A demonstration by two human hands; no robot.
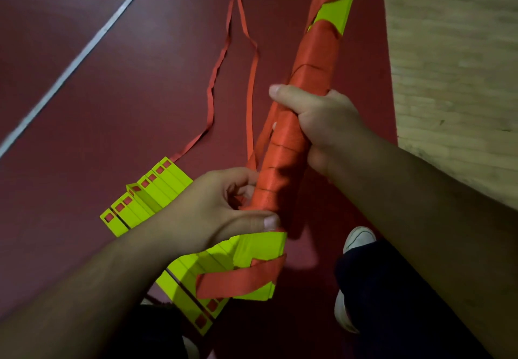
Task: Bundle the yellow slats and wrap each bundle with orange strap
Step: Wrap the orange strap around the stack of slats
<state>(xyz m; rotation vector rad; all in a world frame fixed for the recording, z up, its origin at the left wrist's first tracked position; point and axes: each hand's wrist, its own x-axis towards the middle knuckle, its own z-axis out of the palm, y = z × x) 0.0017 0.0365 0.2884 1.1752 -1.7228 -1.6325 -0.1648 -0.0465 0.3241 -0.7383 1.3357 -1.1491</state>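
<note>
Looking down through the head view, my right hand is closed round the middle of the bundle, thumb laid across the front and fingers wrapped behind, holding it tilted up and away from me over the red floor. My left hand is at the near end of the wrapping, thumb and curled fingers pinching the strap where the lowest turn lands. Close orange turns cover the bundle from my left hand to past my right. Higher up the turns are spaced and yellow shows between them. The loose strap leaves the bundle's left side and lies in long loops on the floor. More slats lie fanned on the floor under my left wrist, and those nearest me have a piece of strap across them. Whether they join the held bundle I cannot tell. I judge the step is laying and tightening the turn at this end. To do it well I should grip firmly with my right hand so the slats do not slide, pull the strap taut with my left before each turn, overlap the edges, and watch that the floor loops feed without twisting.
</note>
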